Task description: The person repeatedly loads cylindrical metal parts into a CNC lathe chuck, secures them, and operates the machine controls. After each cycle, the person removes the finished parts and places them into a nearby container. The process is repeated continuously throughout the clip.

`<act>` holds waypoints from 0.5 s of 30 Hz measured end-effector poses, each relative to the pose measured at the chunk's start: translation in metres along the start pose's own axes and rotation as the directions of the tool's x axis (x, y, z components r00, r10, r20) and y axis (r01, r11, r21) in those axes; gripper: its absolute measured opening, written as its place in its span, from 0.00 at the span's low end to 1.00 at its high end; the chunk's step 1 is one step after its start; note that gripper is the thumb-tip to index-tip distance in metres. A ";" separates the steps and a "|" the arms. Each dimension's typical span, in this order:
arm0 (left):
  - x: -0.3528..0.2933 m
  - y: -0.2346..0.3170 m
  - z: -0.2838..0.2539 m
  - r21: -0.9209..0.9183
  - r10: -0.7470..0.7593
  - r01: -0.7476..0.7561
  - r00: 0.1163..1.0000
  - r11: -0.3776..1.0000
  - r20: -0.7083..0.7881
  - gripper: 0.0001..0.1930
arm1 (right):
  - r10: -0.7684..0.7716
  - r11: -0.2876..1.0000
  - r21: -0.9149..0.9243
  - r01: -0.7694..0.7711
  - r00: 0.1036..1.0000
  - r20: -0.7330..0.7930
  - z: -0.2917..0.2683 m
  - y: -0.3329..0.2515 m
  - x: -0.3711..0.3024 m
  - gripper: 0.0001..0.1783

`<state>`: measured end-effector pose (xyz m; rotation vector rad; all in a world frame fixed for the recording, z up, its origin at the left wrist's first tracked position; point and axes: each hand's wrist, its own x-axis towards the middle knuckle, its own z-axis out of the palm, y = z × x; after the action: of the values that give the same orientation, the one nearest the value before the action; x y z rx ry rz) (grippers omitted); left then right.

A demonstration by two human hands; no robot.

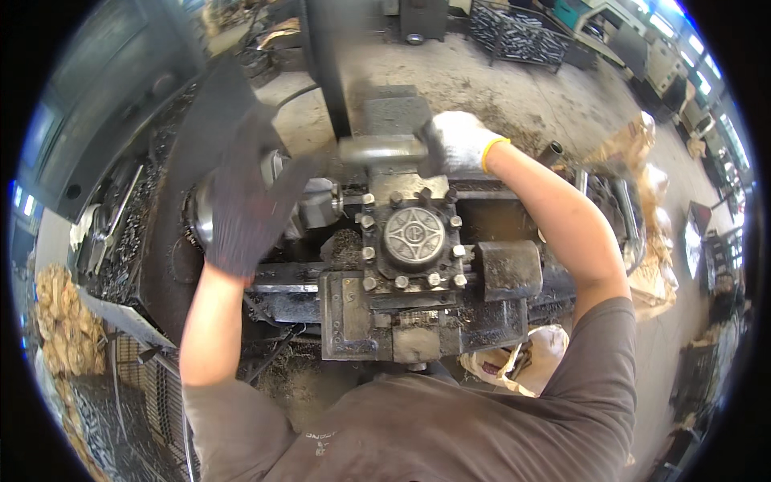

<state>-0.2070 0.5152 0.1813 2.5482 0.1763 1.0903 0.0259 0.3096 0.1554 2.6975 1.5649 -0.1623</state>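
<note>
My left hand (250,197), in a dark glove and blurred by motion, is over the lathe chuck (202,215) with its fingers stretched and thumb apart. It hides much of the chuck; a grey metal jaw or part (321,207) shows to its right. My right hand (456,143) wears a white glove with a dark palm and yellow cuff. Its fingers close round the right end of a shiny metal cylinder (384,150), lying level beyond the tool post. The square tool post (413,236), with a round cap and several bolts, stands between my arms, nearer my body.
Metal chips fill a tray (120,241) with a long rod at left. A dark upright post (328,72) rises beyond the lathe. A white sack (522,360) lies below right. Far right, a crate (518,36) holds many metal parts. Chips litter the floor (482,100).
</note>
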 end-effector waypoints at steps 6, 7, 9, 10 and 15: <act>-0.188 -0.052 -0.033 -0.242 -0.430 0.482 0.871 0.842 0.238 0.16 | -0.076 0.997 0.059 0.059 0.930 0.360 0.082 -0.001 0.060 0.20; -0.225 -0.061 -0.031 -0.292 -0.553 0.624 0.780 0.725 0.293 0.14 | -0.095 0.990 0.135 0.041 0.903 0.420 0.089 0.007 0.064 0.19; -0.289 -0.092 -0.021 -0.338 -0.627 0.734 0.679 0.589 0.383 0.11 | -0.196 0.918 0.396 -0.012 0.854 0.481 0.094 0.025 0.061 0.23; -0.324 -0.101 -0.013 -0.276 -0.723 0.802 0.597 0.530 0.347 0.11 | -0.224 0.873 0.487 -0.008 0.881 0.416 0.097 0.026 0.060 0.23; -0.455 -0.111 -0.021 -0.033 -0.911 0.990 0.142 0.140 0.388 0.12 | -0.101 0.876 0.450 -0.173 0.847 0.522 0.094 0.025 0.062 0.20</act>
<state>-0.5344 0.5090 -0.1539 1.5776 1.3051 0.1293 0.0707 0.3437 0.0548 2.6243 1.4203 -1.3480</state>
